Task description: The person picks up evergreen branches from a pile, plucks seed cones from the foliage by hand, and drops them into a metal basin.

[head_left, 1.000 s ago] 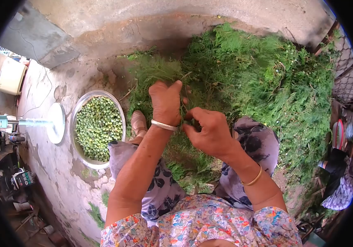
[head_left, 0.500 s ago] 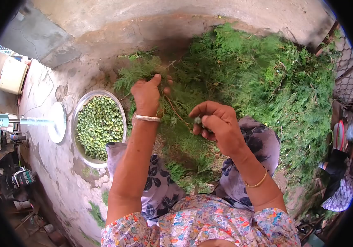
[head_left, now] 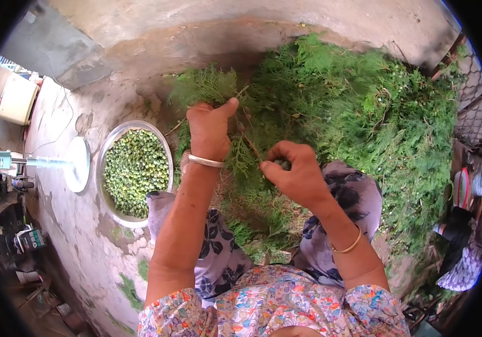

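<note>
My left hand (head_left: 210,129) is closed around a leafy green conifer branch (head_left: 210,84), whose feathery sprays stick out above and below the fist. The branch's thin brown stem (head_left: 250,147) slants down toward my right hand (head_left: 299,173). Thumb and forefinger of that hand meet close to the stem's end. Small grey-green cones (head_left: 284,165) show inside its curled fingers; how many is hidden. Left of my left arm stands a round metal basin (head_left: 101,171), holding a heap of small green cones (head_left: 137,174).
A large pile of cut conifer branches (head_left: 353,112) spreads ahead and to the right, against a wall (head_left: 241,19). A pale blue pedestal fan (head_left: 78,164) stands left of the basin. Wire mesh (head_left: 473,106) borders the far right; a cream container (head_left: 17,99) is at far left.
My left hand has turned and shifted slightly right with the branch. My right hand has rolled over, its fingertips now closer to the stem, the cones still in its fingers.
</note>
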Available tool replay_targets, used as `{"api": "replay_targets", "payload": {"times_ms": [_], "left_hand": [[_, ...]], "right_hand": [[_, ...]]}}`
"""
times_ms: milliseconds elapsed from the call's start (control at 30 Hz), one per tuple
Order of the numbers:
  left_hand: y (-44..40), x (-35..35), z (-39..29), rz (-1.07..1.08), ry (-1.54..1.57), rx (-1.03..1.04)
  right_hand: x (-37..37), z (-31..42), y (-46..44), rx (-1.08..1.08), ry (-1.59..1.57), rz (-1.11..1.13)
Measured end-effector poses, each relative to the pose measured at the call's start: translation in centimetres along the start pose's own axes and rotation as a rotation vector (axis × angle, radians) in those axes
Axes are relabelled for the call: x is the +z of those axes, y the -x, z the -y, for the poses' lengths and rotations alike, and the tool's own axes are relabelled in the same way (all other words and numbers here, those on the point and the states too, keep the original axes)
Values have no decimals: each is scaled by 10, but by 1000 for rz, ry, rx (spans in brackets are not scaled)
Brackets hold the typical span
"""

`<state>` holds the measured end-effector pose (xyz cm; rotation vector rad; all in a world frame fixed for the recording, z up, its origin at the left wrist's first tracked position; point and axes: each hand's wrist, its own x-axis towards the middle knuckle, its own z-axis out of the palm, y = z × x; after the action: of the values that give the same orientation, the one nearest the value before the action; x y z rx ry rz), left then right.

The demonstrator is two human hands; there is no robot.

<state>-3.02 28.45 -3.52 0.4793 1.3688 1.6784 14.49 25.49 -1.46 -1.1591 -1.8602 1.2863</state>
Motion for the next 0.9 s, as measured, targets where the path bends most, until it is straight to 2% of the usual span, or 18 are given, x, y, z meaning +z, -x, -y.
{"api": "replay_targets", "payload": {"times_ms": [67, 133, 167, 200, 267, 300, 433, 533, 633, 700, 733, 800, 867, 900], "left_hand": [[-6, -8, -2, -22, -10, 57], [-10, -21, -9, -186, 50, -20], [-22, -33, -8, -224, 83, -172], [-29, -44, -5, -228, 82, -169], [-34, -55, -6, 86, 354, -306], [-34, -60, -6, 200, 417, -365], [-20, -55, -7, 231, 387, -289], [-11, -51, -4, 330, 295, -298], [9, -39, -1, 440, 164, -192], [18, -34, 5, 465, -73, -99], [21, -31, 10, 471, -77, -102], [24, -31, 27, 407, -363, 174], [23, -39, 49, 390, -483, 164], [20, -46, 68, 291, -675, 300]], "right_hand": [[-12, 2, 2, -55, -115, 27], [-26, 9, 6, 218, -776, 149], [-30, 7, 5, 256, -866, 117], [-33, 5, 3, 255, -868, 121], [-37, 0, -2, 383, -1173, -58], [-39, -3, -4, 407, -1215, -76], [-46, -9, -4, 441, -1330, -61], [-54, -7, -2, 481, -1305, -112], [-64, -11, -2, 481, -1281, -132], [-72, -17, -2, 560, -1287, -144], [-75, -19, -1, 558, -1292, -151], [-81, -25, 1, 591, -1282, -155], [-85, -27, 4, 600, -1276, -155], [-87, -28, 6, 610, -1267, -150]]}}
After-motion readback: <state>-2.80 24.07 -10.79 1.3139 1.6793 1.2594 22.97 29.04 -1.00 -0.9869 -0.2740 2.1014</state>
